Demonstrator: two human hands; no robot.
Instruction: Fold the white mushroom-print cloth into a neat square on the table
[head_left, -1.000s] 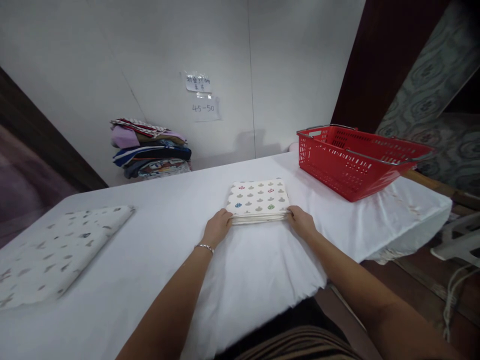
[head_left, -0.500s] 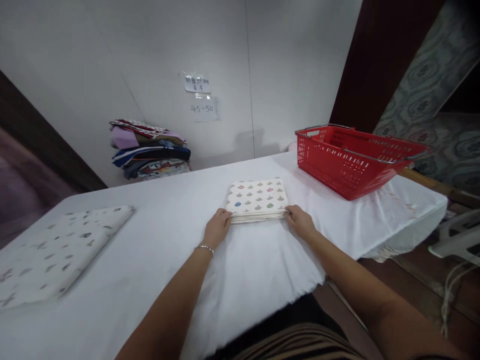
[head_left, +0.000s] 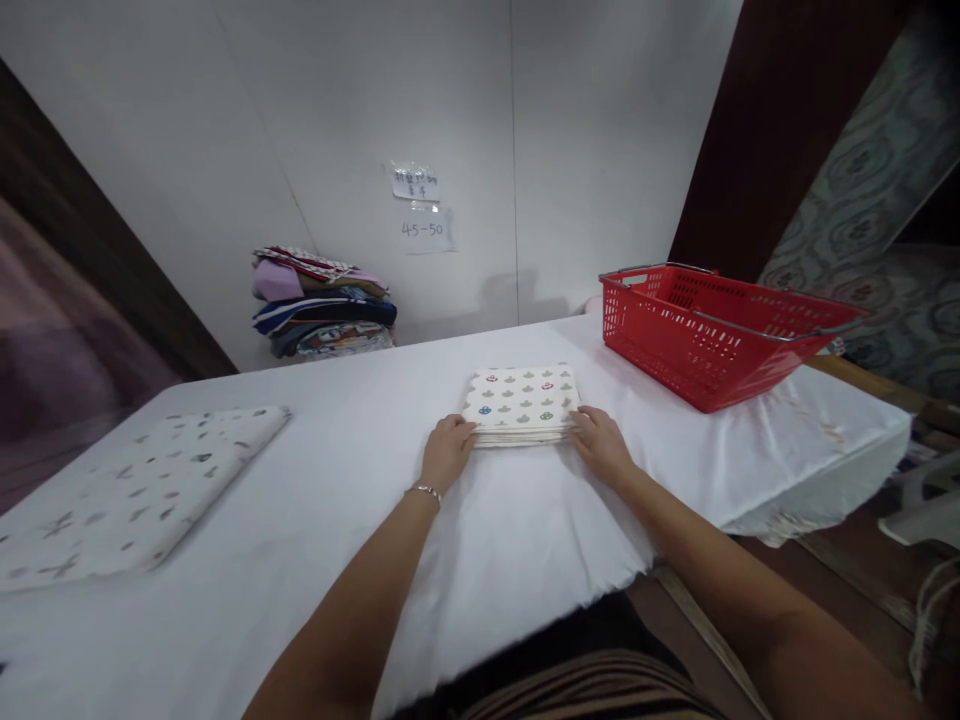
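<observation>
A folded white cloth [head_left: 519, 402] printed with small mushroom-like shapes lies flat on the white-covered table [head_left: 337, 460], its stacked layers showing along the near edge. At its near left corner, my left hand [head_left: 448, 450] grips the edge with fingers closed; a silver bracelet circles that wrist. My right hand [head_left: 600, 443] pinches the near right corner in the same way. Both thumbs and fingertips are partly hidden by the cloth and the hands. Farther left lies a larger folded white cloth [head_left: 150, 495] with a scattered grey print, apart from my hands.
A red plastic basket [head_left: 675, 350] with metal handles stands at the table's right rear. Against the wall, a pile of folded fabrics [head_left: 326, 305] sits behind the table at left. Handwritten paper signs [head_left: 426, 230] are taped to the wall. Part of a white stool [head_left: 926, 500] shows at right.
The view has shifted slightly, moving the scene a little right and down. Both hands stay at the near corners of the folded cloth, which looks the same.
</observation>
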